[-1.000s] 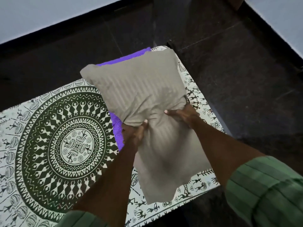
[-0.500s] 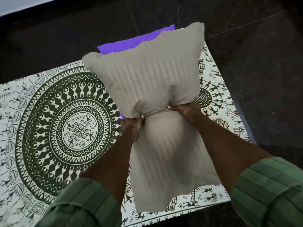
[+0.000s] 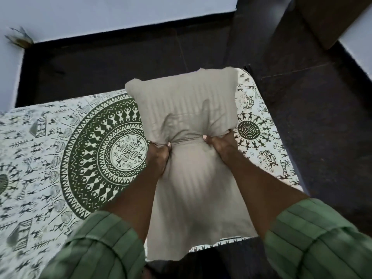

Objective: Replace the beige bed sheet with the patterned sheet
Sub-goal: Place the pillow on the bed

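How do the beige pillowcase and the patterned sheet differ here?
The beige pillowcase is plain with faint stripes; the patterned sheet carries dark green mandala and figure prints. The pillowcase is lifted and bunched by the left hand and right hand; the sheet lies spread flat. Both are fabric.

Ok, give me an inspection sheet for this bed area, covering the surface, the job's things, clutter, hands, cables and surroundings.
Surface: bed, covered to its visible edges by the patterned sheet, which lies flat.
Job's things: patterned sheet is on the bed; no beige bed sheet seen. A beige striped pillow is held above the sheet, its loose cover end hanging toward the person.
Clutter: nothing seen on the sheet.
Hands: left hand and right hand both pinch the pillow at its middle; green sleeves pushed up the forearms.
Cables: nothing seen.
Surroundings: dark floor, pale wall with dark skirting, brown object at top right, too cropped to identify.
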The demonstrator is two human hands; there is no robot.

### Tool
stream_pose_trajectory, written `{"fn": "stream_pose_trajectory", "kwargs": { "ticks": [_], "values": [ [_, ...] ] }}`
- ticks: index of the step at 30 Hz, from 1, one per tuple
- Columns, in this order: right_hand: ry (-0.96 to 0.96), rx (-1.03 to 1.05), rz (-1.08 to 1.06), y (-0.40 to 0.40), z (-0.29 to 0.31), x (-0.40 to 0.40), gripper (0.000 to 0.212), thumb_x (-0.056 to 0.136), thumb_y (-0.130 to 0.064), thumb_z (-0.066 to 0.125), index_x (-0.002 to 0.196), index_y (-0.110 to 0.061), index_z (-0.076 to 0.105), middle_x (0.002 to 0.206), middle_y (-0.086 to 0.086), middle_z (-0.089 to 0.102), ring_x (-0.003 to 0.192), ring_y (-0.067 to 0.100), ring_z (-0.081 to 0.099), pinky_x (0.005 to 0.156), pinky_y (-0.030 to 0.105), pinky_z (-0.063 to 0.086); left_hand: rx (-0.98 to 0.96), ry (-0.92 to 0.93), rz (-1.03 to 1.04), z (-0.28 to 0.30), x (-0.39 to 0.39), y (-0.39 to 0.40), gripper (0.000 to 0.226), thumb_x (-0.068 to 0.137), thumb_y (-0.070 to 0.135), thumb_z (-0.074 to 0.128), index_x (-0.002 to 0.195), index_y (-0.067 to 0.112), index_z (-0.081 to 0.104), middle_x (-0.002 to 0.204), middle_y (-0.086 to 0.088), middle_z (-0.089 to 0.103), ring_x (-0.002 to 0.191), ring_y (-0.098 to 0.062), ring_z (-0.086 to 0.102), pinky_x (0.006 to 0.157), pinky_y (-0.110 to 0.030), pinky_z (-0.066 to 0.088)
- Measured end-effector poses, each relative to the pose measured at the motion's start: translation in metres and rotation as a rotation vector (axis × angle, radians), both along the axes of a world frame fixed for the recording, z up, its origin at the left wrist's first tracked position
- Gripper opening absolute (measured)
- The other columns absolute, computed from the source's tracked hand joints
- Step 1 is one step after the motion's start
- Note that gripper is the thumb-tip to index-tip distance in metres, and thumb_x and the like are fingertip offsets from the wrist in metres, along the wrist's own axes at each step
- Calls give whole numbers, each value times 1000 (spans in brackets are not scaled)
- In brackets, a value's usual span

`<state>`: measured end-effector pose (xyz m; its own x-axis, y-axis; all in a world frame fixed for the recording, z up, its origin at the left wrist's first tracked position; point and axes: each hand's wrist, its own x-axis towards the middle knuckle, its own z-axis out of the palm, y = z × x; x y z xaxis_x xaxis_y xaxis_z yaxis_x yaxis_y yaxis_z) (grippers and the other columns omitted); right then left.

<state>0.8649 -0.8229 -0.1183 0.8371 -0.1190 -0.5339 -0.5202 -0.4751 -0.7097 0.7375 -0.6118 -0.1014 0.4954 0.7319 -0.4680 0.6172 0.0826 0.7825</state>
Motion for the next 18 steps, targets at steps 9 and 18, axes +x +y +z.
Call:
{"fn": "stream_pose_trajectory", "kwargs": {
  "ticks": [9,18],
  "values": [
    [-127,131,69,154,138,-199,102,49,-51,93,139,-25,51,129,-4,66,121,20,61,113,35,41,112,64,49,100,-193,147,60,70,49,80,120,20,64,120,-7,70,111,-27,65,100,-40,51],
    [-25,152,216,330,176,-326,105,45,-67,85,134,-26,47,131,7,67,125,32,61,114,49,40,229,140,195,185,-345,291,63,74,47,77,130,23,60,128,-9,67,121,-32,61,105,-43,48]
  ]
}}
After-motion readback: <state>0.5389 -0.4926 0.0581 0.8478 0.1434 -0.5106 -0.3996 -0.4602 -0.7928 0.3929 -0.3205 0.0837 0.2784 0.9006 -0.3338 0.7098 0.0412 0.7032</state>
